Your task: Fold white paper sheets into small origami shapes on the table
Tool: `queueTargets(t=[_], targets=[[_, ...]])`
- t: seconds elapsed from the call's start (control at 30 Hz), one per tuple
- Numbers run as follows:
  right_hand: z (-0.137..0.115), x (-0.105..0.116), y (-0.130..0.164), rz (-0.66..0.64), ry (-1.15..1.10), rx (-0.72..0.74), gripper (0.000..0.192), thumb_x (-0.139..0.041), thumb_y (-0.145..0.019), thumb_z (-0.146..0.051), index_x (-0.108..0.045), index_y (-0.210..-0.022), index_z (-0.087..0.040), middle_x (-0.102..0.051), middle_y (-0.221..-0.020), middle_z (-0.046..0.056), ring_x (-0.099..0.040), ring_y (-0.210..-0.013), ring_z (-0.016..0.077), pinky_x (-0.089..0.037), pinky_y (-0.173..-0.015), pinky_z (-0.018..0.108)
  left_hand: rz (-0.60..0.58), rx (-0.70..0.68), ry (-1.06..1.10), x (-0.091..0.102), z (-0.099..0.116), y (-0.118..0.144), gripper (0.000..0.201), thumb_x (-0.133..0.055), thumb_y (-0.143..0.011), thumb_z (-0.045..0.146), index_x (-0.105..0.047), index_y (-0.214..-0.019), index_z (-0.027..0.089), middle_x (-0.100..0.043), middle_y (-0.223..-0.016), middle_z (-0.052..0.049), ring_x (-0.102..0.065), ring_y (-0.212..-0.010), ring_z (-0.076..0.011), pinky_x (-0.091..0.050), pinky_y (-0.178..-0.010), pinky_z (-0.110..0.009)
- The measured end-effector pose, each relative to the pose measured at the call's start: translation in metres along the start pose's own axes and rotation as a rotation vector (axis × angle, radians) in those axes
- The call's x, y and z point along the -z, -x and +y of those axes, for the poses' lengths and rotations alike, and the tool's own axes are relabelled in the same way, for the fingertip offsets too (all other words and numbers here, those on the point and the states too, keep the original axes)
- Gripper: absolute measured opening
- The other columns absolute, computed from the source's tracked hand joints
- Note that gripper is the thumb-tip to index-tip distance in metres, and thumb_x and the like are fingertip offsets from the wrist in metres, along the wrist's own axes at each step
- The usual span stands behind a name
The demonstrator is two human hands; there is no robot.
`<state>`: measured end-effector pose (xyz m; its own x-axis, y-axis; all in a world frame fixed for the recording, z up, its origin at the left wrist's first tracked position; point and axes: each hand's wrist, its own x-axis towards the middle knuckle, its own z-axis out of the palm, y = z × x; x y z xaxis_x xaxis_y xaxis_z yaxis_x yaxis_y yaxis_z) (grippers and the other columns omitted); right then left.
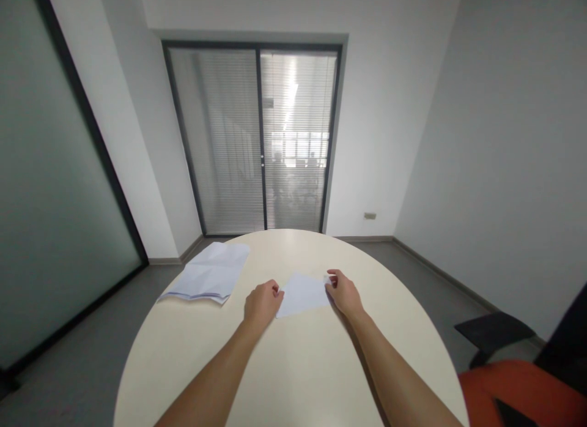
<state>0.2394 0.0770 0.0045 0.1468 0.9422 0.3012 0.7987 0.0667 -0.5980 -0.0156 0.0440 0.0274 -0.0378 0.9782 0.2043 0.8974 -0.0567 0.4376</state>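
Fingertips hidden; left hand (262,303) and right hand (343,292) curl, pinching the small white folded paper (302,294) flat on the worktop (298,366).

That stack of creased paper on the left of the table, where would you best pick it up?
Probably at the near corner of the paper stack, which juts past the round table rim. Come from the left edge, fingers under, thumb on top. It lies flat elsewhere, leaving no grip.

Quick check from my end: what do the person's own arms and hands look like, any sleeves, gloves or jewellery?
Both forearms are bare right to the bottom edge of the picture, with no sleeve in view. The left hand and the right hand wear no gloves. No watch, band or ring shows, though the fingers are small in the picture.
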Motion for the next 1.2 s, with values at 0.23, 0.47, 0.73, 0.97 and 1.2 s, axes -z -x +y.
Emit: queueTargets(t=[0.23,0.47,0.73,0.97,1.2], targets=[[-0.023,0.006,0.007,-0.004,0.086,0.177,0.040,-0.052,-0.082,-0.020,-0.067,-0.120,-0.018,-0.064,-0.125,0.012,-0.058,-0.114,0.0274,-0.042,-0.101,0.038,0.010,-0.060,-0.118,-0.004,0.003,0.002,0.017,-0.054,-0.091,0.036,-0.066,-0.090,0.024,-0.073,-0.090,-0.004,-0.068,-0.082,-0.0212,-0.043,-0.067,-0.028],[-0.040,-0.004,0.022,-0.303,0.046,0.457,0.043,-0.054,-0.090,-0.038,-0.066,-0.127,-0.019,-0.059,-0.138,0.012,-0.052,-0.128,0.0271,-0.036,-0.111,0.040,0.010,-0.068,-0.108,-0.002,0.003,0.003,0.018,-0.051,-0.095,0.033,-0.066,-0.098,0.024,-0.072,-0.099,-0.004,-0.066,-0.090,-0.0188,-0.044,-0.074,-0.027],[-0.037,-0.004,0.022,-0.325,0.121,0.456,0.049,-0.051,-0.093,-0.036,-0.060,-0.135,-0.015,-0.054,-0.143,0.015,-0.047,-0.134,0.0287,-0.034,-0.113,0.042,0.007,-0.245,-0.160,-0.006,0.002,0.004,0.023,-0.049,-0.096,0.023,-0.071,-0.102,0.025,-0.068,-0.104,-0.005,-0.061,-0.100,-0.0215,-0.046,-0.084,-0.030],[-0.038,-0.003,0.023,-0.337,0.133,0.462,0.049,-0.050,-0.094,-0.036,-0.059,-0.136,-0.013,-0.053,-0.144,0.016,-0.047,-0.135,0.0285,-0.033,-0.114,0.042,-0.019,-0.365,-0.244,-0.004,0.010,0.011,0.027,-0.045,-0.096,0.018,-0.072,-0.099,0.018,-0.066,-0.107,-0.012,-0.057,-0.105,-0.0265,-0.048,-0.087,-0.037],[-0.045,-0.003,0.027,-0.382,0.174,0.493,0.055,-0.046,-0.096,-0.040,-0.050,-0.143,-0.012,-0.044,-0.151,0.016,-0.037,-0.142,0.0294,-0.019,-0.121,0.046,-0.096,-0.346,-0.387,-0.008,0.033,0.027,0.036,-0.037,-0.097,0.013,-0.067,-0.117,0.010,-0.065,-0.123,-0.020,-0.061,-0.112,-0.0288,-0.052,-0.089,-0.039]])
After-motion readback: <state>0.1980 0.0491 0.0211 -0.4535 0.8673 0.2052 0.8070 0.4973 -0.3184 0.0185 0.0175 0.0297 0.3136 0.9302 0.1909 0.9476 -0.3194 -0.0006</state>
